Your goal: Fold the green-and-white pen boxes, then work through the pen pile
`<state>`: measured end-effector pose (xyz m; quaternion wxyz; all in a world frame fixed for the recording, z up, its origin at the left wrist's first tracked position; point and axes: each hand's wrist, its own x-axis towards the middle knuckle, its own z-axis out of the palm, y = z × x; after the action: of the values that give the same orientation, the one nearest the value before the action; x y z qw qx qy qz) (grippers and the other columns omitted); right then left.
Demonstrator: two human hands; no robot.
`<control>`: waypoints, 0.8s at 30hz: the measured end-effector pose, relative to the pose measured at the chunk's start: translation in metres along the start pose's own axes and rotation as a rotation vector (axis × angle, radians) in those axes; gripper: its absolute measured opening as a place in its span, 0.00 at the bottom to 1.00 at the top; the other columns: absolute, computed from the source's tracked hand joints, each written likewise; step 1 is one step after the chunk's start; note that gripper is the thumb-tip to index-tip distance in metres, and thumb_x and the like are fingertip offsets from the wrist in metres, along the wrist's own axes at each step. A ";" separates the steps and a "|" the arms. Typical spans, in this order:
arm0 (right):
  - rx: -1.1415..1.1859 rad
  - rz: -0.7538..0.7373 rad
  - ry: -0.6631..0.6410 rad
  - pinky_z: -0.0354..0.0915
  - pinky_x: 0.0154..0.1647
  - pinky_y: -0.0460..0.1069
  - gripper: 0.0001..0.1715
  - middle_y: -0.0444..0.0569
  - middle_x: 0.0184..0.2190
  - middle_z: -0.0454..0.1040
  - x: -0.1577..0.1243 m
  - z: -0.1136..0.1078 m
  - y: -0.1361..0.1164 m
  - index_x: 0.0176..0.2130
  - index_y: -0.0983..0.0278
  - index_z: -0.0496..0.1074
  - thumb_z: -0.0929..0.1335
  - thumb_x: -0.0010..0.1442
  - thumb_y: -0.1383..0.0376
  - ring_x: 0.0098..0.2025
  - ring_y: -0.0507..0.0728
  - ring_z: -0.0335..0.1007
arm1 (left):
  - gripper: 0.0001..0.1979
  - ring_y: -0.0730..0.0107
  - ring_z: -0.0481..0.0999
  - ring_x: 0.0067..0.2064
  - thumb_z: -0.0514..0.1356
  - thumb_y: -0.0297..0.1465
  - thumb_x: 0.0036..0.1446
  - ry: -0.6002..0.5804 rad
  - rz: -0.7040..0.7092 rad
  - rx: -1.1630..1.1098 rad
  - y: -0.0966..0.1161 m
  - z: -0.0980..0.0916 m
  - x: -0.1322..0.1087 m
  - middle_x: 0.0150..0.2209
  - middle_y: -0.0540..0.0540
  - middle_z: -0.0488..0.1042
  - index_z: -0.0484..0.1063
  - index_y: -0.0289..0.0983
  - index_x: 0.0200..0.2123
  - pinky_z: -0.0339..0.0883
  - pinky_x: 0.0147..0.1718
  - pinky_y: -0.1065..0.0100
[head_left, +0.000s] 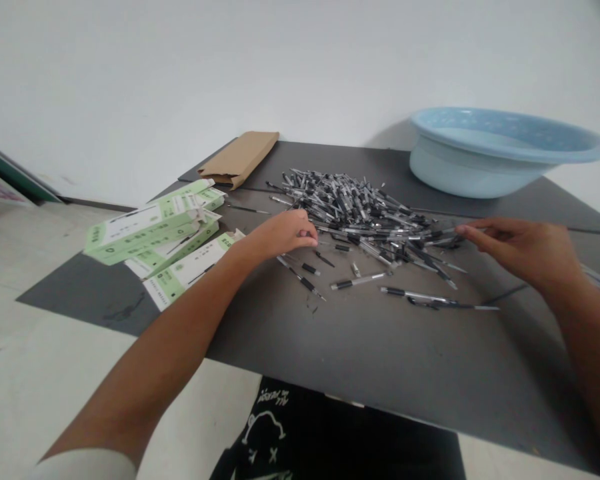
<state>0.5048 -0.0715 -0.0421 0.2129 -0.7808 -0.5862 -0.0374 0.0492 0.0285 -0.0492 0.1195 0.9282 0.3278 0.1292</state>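
A big heap of black-and-clear pens [350,203] is spread over the middle of the dark table. At its left front edge is my left hand [283,235], its fingers curled and pinched together; a dark bit shows at the fingertips, too small to name. Over on the heap's right side, my right hand [523,248] has thumb and finger closed on what looks like a clear pen [446,233], blurred against the pile. Several loose pens lie in front, among them one with a black grip [363,280] and another [417,295] beside a thin refill [485,308].
Green-and-white pen boxes [150,223] are stacked at the left, partly behind my left forearm. A brown paper bag [245,157] lies at the back left. The light blue basin [460,170] stands at the back right against the white wall. More thin pieces [599,277] lie at the far right.
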 end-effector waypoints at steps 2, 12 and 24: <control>-0.008 0.007 -0.008 0.66 0.40 0.55 0.27 0.49 0.29 0.83 0.000 0.000 -0.001 0.43 0.52 0.88 0.73 0.59 0.38 0.38 0.64 0.82 | 0.09 0.65 0.75 0.38 0.66 0.36 0.65 0.039 -0.009 0.002 -0.005 -0.007 -0.002 0.35 0.46 0.75 0.87 0.40 0.40 0.64 0.40 0.67; 0.095 -0.275 0.110 0.67 0.33 0.56 0.25 0.54 0.31 0.84 -0.017 0.000 -0.025 0.41 0.57 0.88 0.72 0.64 0.42 0.31 0.62 0.79 | 0.10 0.59 0.76 0.50 0.65 0.35 0.69 0.546 -0.136 0.073 -0.023 -0.034 -0.011 0.49 0.42 0.74 0.86 0.38 0.46 0.70 0.55 0.59; 0.021 -0.949 -0.440 0.71 0.47 0.51 0.13 0.50 0.45 0.86 0.017 0.035 -0.231 0.48 0.57 0.88 0.72 0.68 0.61 0.44 0.59 0.82 | 0.11 0.59 0.79 0.51 0.59 0.35 0.75 0.762 -0.223 0.088 -0.023 -0.040 -0.016 0.47 0.44 0.81 0.83 0.41 0.48 0.70 0.53 0.61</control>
<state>0.2887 0.0082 -0.0018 0.0521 -0.4163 -0.9068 0.0411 0.0111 0.0405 -0.0215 -0.0372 0.7767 0.4525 0.4365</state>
